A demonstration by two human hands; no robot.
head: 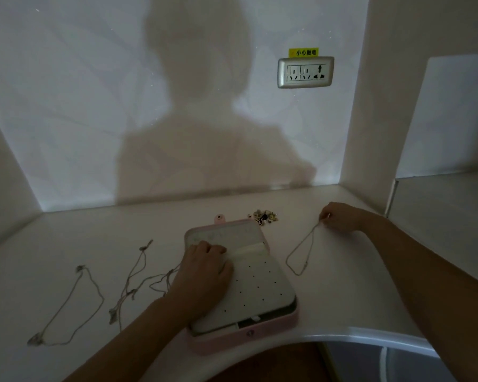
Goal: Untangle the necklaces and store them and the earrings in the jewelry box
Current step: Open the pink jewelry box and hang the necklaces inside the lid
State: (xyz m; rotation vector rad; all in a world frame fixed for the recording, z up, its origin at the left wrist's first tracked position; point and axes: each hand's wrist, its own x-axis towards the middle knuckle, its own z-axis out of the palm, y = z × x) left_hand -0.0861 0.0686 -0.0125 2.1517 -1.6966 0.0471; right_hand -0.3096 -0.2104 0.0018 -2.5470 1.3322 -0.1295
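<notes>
From my remote seat I watched both bare forearms reach in from the bottom of the head view. The left hand (pixel 204 267) lay palm down on the white perforated panel (pixel 260 288) inside the open jewelry box (pixel 249 337), knuckles up and fingers bent, their tips at the panel's far edge beside a folded cream flap (pixel 249 250). I could not tell whether those fingers gripped that edge or only pressed on it. The right arm stretched out well to the right, and the right hand (pixel 340 216) rested on the worktop (pixel 342 299) with its fingers curled, pinching the top end of the right necklace (pixel 298 252). That chain trailed from the hand toward me in a long narrow loop, flat on the surface.

I counted one pink box, lying open in the middle near the worktop's curved front edge, with one round snap tab (pixel 219 217) showing behind its lid. One looped necklace (pixel 75 304) lay alone at the far left. Between it and the box lay the tangled necklaces (pixel 138 282), touching the left wrist; the number of chains in that knot was beyond me. The earrings (pixel 264 216) sat in one small heap just behind the box, too small to count. On the wall hung one socket plate (pixel 305 72) under one yellow label (pixel 303 52).
</notes>
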